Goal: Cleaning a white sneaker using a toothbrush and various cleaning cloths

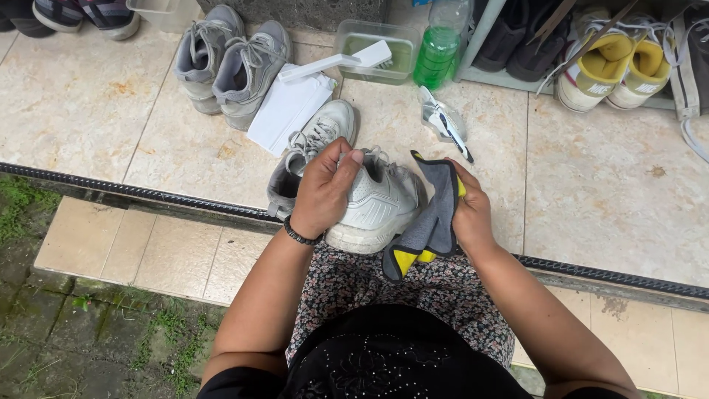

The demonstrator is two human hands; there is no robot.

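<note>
My left hand (325, 193) grips a white sneaker (380, 207) by its top, holding it over my lap. A black bead bracelet circles that wrist. My right hand (471, 214) holds a grey cloth with yellow corners (428, 225) against the sneaker's heel end. The matching white sneaker (325, 129) lies on the tiles just behind the held one.
A pair of grey sneakers (229, 63) stands at the back left beside a white folded cloth (288, 107). A clear tub (391, 52) with a white brush (340, 63), a green bottle (437, 46), a small clear bag (443, 122), and a shoe rack (613, 59) lie beyond.
</note>
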